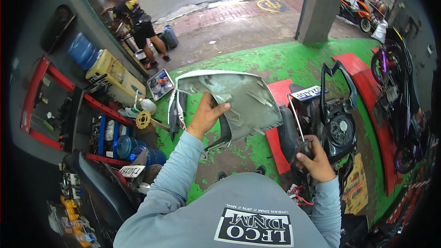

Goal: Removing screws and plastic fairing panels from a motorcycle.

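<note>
My left hand (207, 117) grips a motorcycle body panel (252, 103) at its near left edge, thumb on the dull grey-green inner face. Ribs and moulded posts show on that face, and a white rim runs along the far edge. In my right hand (314, 160) is a screwdriver (296, 118), its long thin shaft pointing up and away from me. My fingers wrap its handle and hide most of it. Just beyond and right of that hand stands a partly stripped black scooter (340, 128), its bare loop-shaped frame showing. The panel's outer face is hidden.
Red platforms (374, 110) lie on the worn green floor, a purple-wheeled motorcycle (397, 96) on the right one. At left are a yellow water dispenser (115, 73), a parts tray (161, 84) and a black motorcycle seat (103, 190). Another person (135, 20) stands by the doorway; a pillar (321, 7) rises ahead.
</note>
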The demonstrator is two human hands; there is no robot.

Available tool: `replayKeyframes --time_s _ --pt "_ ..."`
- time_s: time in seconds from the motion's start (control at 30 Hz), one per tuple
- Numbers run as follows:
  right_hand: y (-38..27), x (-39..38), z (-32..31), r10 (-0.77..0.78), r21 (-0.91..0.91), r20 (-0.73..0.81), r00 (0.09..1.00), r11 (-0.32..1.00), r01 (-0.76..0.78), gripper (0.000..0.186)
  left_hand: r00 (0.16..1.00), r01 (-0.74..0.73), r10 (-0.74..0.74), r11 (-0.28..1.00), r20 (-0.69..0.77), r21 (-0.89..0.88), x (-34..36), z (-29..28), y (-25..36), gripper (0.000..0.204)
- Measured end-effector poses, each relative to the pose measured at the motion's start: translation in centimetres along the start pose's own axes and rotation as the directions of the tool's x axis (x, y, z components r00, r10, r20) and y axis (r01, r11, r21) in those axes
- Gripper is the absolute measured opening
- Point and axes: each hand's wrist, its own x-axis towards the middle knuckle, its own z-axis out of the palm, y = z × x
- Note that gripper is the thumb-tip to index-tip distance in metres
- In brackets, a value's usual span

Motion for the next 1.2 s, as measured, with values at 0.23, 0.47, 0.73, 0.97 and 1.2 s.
replayKeyframes --time_s 0.23,0.47,0.73,0.97,1.2 --pt "-7.9 -1.0 10.4 -0.447 -0.346 0.158 0.88 0.81 0.474 0.046 0.985 -0.165 0.167 0.985 -0.044 0.051 -3.1 -2.0 3.6 0.066" --pt "-11.5 -1.1 16.9 -0.489 -0.352 0.176 0.855 0.78 0.518 0.046 0.988 -0.138 0.146 0.981 -0.052 0.135 -5.3 -4.4 6.3 0.059" --pt "-11.3 -1.4 21.0 -0.499 -0.273 0.164 0.851 0.806 0.526 0.045 0.961 -0.261 0.275 0.943 -0.037 0.208 -6.9 -6.5 8.3 0.061" --pt "-11.0 -2.2 22.6 -0.513 -0.251 0.065 0.856 0.822 0.512 0.055 0.984 -0.178 0.168 0.958 0.065 0.223 -7.9 -8.0 9.9 0.102" --pt "-14.2 1.0 24.0 -0.694 -0.341 -0.059 0.718 0.69 0.639 0.023 0.964 -0.256 0.243 0.957 0.105 0.134 -8.6 -7.7 10.0 0.097"
